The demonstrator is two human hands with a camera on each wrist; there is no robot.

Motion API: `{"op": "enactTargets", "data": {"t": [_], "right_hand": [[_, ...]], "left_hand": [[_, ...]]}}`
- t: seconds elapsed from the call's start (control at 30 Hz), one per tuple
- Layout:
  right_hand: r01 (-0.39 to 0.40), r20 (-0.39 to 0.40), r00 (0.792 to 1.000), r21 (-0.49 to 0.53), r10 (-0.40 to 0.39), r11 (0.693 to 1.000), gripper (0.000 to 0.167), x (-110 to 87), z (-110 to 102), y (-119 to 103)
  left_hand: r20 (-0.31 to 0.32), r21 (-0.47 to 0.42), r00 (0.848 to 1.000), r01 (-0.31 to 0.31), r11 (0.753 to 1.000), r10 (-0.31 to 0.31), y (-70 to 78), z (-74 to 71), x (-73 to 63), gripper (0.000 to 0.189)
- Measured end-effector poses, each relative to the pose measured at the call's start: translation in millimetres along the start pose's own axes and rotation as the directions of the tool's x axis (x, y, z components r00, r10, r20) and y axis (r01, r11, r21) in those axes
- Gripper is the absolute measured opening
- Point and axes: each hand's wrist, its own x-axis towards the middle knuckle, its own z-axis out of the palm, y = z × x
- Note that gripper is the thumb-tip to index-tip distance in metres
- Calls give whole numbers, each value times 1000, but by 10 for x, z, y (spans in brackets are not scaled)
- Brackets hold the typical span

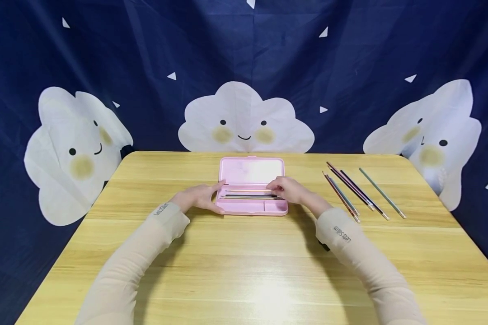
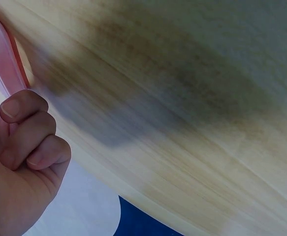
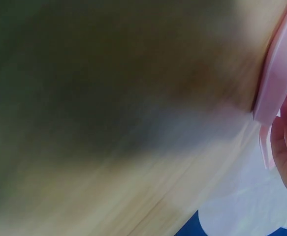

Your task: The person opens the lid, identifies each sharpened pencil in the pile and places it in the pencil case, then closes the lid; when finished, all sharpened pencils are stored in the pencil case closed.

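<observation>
An open pink pencil case (image 1: 248,207) lies on the table with its lid (image 1: 248,170) tipped back. Several pencils (image 1: 250,197) lie lengthwise in its long compartment. My left hand (image 1: 197,197) holds the case's left end, thumb at the front corner and index finger toward the hinge. In the left wrist view its other fingers (image 2: 32,130) are curled beside the case. Over the right end of the compartment, my right hand (image 1: 286,188) has its fingers bent at the end of a light-coloured pencil (image 1: 248,191), seemingly pinching it; the fingertips partly hide the contact.
Several loose pencils (image 1: 351,192) lie spread on the wooden table (image 1: 244,262) to the right of the case. A dark blue curtain (image 1: 154,40) with white clouds hangs behind the table's far edge.
</observation>
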Motion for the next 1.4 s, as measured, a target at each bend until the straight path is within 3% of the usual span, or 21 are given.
{"op": "enactTargets", "data": {"t": [0.8, 1.03, 1.23, 1.4], "right_hand": [[-96, -81, 992, 43, 99, 995, 22, -584, -271, 328], [-148, -86, 985, 6, 148, 989, 22, -776, -337, 441], [-202, -48, 978, 58, 205, 978, 26, -934, -395, 508], [-260, -67, 963, 27, 262, 965, 26, -1048, -454, 521]], "left_hand": [[-7, -23, 1000, 1, 1000, -1, -2, 34, 7, 111], [-7, -11, 1000, -1, 1000, 1, -22, 39, 20, 111], [-7, -15, 1000, -4, 1000, 4, -19, 38, 12, 111], [-1, -21, 1000, 10, 1000, -10, -8, 30, 3, 111]]}}
